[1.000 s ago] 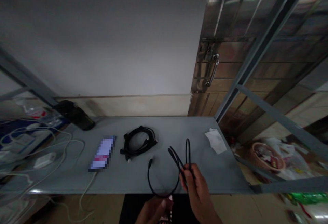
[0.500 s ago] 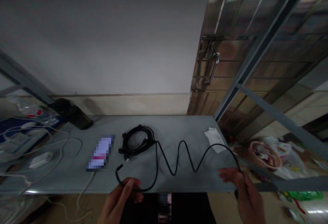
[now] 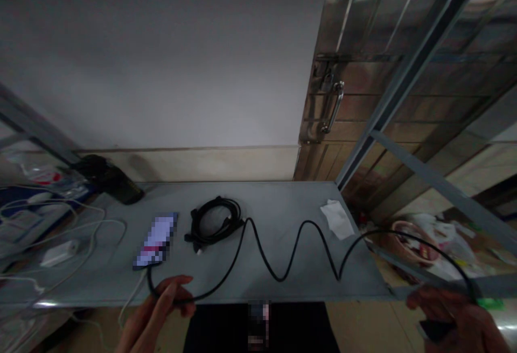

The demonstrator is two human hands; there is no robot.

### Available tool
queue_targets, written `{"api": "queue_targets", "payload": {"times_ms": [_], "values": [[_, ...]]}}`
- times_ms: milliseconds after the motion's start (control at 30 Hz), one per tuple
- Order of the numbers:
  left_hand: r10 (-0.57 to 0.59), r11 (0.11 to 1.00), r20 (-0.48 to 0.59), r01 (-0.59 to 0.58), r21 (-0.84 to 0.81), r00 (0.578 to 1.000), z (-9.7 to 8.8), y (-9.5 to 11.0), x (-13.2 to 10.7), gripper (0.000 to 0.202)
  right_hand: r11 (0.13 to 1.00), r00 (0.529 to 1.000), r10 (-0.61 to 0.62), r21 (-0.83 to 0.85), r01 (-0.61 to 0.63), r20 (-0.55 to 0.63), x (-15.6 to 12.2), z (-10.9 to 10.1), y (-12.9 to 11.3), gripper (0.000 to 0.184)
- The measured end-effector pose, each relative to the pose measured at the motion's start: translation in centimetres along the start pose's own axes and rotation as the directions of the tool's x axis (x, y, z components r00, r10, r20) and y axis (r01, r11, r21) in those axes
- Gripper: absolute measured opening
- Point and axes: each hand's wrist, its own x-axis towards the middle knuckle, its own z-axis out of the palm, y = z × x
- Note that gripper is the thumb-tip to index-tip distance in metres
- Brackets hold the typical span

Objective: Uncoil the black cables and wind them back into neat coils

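Observation:
A thin black cable (image 3: 280,279) stretches in loose waves across the grey table (image 3: 274,202), sagging between my two hands. My left hand (image 3: 161,307) grips it near the front table edge, and its end curves up beside the phone. At the far right, beyond the table corner, my right hand (image 3: 456,320) holds the other stretch, with a black connector (image 3: 434,330) showing by the palm. Behind the cable lies a coiled black cable (image 3: 214,226). A phone (image 3: 156,241) with a pixelated screen lies near my left hand. A crumpled white tissue (image 3: 337,219) lies under the cable's arc.
A black bottle (image 3: 109,180) lies at the table's back left. White cords and a white charger (image 3: 60,253) lie to the left. A stainless steel door with a handle (image 3: 333,108) stands at the back right. A basket (image 3: 407,242) sits on the floor below.
My hands have moved further apart, the left toward the phone and the right past the table corner. The cable is pulled longer and its waves have shifted.

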Motion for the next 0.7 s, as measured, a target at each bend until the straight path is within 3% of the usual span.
{"api": "queue_targets", "payload": {"times_ms": [133, 233, 300, 400, 500, 600, 700], "values": [[-0.023, 1.000, 0.048, 0.023, 0.012, 0.999, 0.5, 0.5, -0.3, 0.061, 0.997, 0.995, 0.040, 0.070, -0.033, -0.094, -0.6, 1.2, -0.5, 0.036], [-0.045, 0.998, 0.091, 0.048, -0.032, 0.995, 1.3, -0.2, -0.7, 0.057, 0.999, 0.998, 0.036, 0.043, -0.034, -0.054, -1.4, 1.3, -0.2, 0.038], [-0.043, 0.997, 0.146, 0.052, -0.058, 0.988, 2.2, -1.3, -0.9, 0.057, 0.994, 0.999, 0.040, -0.105, -0.037, 0.033, -1.8, 0.8, 0.5, 0.044], [-0.031, 0.996, 0.314, 0.057, -0.074, 0.949, 4.5, -3.0, -1.3, 0.062, 0.909, 0.975, 0.043, -0.413, 0.052, 0.218, -2.6, 0.8, 2.1, 0.057], [-0.078, 0.989, 0.442, 0.126, -0.078, 0.894, 7.3, -3.4, -2.1, 0.064, 0.891, 0.892, 0.042, -0.420, 0.170, 0.450, -4.2, 2.8, 3.2, 0.058], [-0.133, 0.967, 0.513, 0.224, -0.120, 0.848, 10.0, -2.7, -3.0, 0.065, 0.923, 0.778, 0.042, -0.323, 0.210, 0.627, -7.3, 6.5, 3.4, 0.053], [-0.163, 0.945, 0.525, 0.285, -0.159, 0.835, 11.7, -2.7, -3.4, 0.065, 0.937, 0.651, 0.028, -0.247, 0.247, 0.759, -11.3, 10.5, 3.4, 0.052]]}}
